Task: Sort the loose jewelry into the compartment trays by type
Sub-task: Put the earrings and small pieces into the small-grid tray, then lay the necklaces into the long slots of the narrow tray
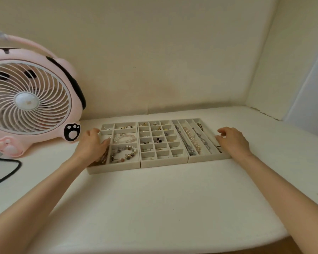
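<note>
Trays (pixel 163 163): three abreast, left to right. Left hand (pixel 92 143) over left end, right hand (pixel 233 140) at right end; both loosely curled, empty.

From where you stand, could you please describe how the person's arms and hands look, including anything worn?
Both forearms are bare to the frame's edge; no sleeves show. The left hand and right hand wear no gloves, watch or bracelet, and no rings are visible.

Home corner: pink cartoon desk fan (pixel 29 99), cream walls (pixel 163 52).
</note>
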A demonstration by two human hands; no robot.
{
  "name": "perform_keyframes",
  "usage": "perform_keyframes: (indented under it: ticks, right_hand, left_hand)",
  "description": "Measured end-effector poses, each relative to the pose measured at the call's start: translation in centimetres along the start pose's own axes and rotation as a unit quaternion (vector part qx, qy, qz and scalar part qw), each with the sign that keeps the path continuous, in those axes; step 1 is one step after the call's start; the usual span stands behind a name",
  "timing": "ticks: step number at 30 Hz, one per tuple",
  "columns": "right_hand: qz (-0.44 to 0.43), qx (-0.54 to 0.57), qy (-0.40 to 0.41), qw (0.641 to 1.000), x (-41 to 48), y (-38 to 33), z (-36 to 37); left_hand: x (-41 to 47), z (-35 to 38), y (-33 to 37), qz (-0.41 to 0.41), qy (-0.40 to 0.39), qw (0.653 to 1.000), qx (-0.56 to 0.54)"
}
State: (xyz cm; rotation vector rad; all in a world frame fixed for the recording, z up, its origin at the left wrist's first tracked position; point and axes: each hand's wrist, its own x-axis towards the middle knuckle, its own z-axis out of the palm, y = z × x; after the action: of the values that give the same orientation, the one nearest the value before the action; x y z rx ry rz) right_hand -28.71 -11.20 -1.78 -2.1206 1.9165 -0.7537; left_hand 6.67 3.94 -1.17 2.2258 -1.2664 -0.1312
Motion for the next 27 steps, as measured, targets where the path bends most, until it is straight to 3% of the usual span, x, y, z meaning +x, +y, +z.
perform_keyframes:
  ticks: [6, 10, 17, 19, 22, 27]
  right_hand:
    - [0.056, 0.13, -0.044, 0.989, 0.3, -0.5, -0.4]
    - [0.097, 0.258, -0.056, 0.96, -0.1, -0.6, -0.3]
    - [0.07, 0.236, -0.119, 0.962, -1.5, -1.1, -0.9]
    - [0.06, 0.218, -0.134, 0.965, -1.8, -1.1, -1.2]
    - [0.04, 0.181, -0.154, 0.97, -2.4, -1.0, -1.9]
    - [0.03, 0.142, -0.177, 0.973, -3.3, -0.6, -3.3]
  left_hand:
    - [0.4, 0.6, -0.4, -0.037, -0.014, 0.996, -0.081]
    - [0.7, 0.4, -0.7, -0.036, -0.018, 0.996, -0.076]
    - [0.3, -0.5, 0.3, -0.038, -0.008, 0.999, 0.014]
    - [-0.2, -0.1, 1.0, 0.033, 0.021, 0.997, 0.063]
    - [-2.0, 1.4, 3.5, 0.205, 0.038, 0.977, 0.044]
    - [-4.3, 2.8, 9.0, 0.419, -0.056, 0.906, -0.023]
